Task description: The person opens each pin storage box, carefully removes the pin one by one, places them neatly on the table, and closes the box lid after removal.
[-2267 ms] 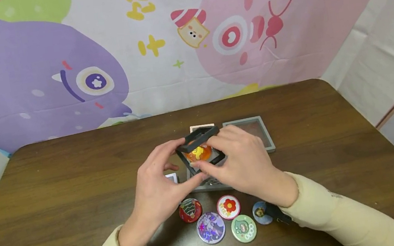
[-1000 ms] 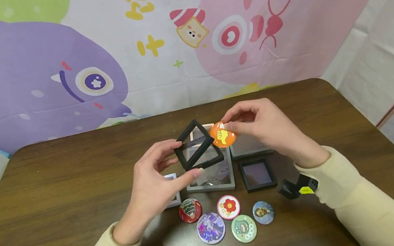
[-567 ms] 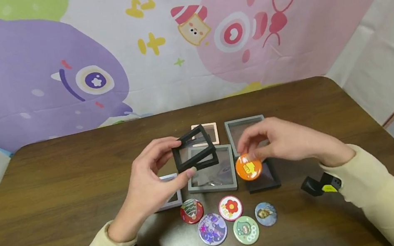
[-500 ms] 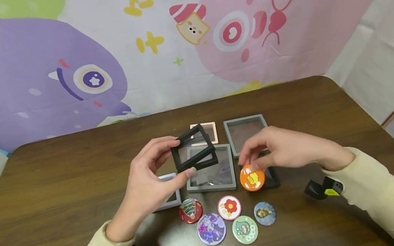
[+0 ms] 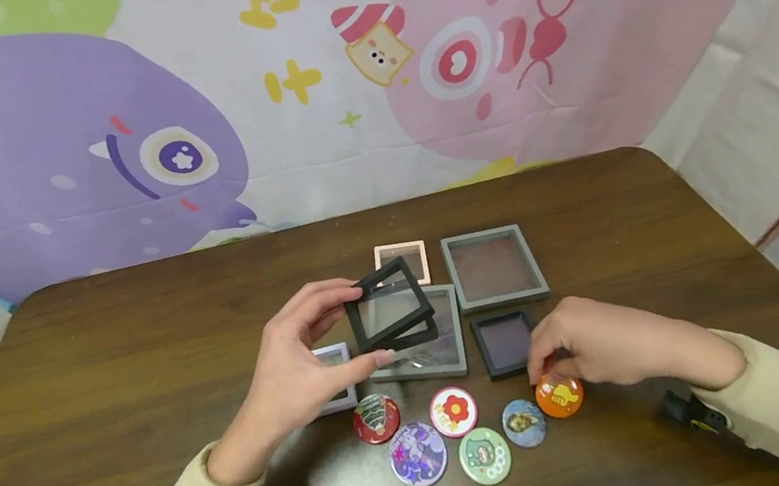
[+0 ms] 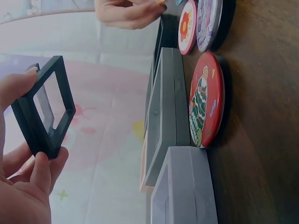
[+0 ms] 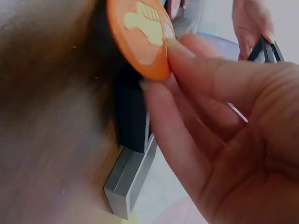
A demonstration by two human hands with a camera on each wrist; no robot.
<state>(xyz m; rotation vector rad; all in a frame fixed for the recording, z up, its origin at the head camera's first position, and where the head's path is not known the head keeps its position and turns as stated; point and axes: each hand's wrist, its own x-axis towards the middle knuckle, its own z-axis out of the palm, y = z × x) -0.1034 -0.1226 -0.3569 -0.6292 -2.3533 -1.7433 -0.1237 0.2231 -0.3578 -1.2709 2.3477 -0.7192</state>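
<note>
My left hand [image 5: 301, 359] grips a small black display frame [image 5: 401, 326] by its side, tilted in the air. Its two hinged halves stand partly apart, as the left wrist view also shows, with clear film inside. My right hand [image 5: 598, 342] is low at the right, pinching the edge of an orange button badge [image 5: 561, 397] with a yellow thumbs-up. In the right wrist view the badge [image 7: 142, 35] is tilted between thumb and fingertips, close to the tabletop. Just left of it lies a blue portrait badge [image 5: 524, 423].
Red tree [image 5: 377, 419], purple [image 5: 418, 455], red-flower [image 5: 454, 412] and green [image 5: 485, 456] badges lie in front. Behind them are two grey frames [image 5: 500, 300] [image 5: 419, 373], a second black frame [image 5: 504, 343], a pale pink frame [image 5: 422, 263] and a white frame [image 5: 341, 405].
The orange badge came out of the black frame in my right hand, then moved right and down toward the table beside the portrait badge. My left hand keeps holding the frame.
</note>
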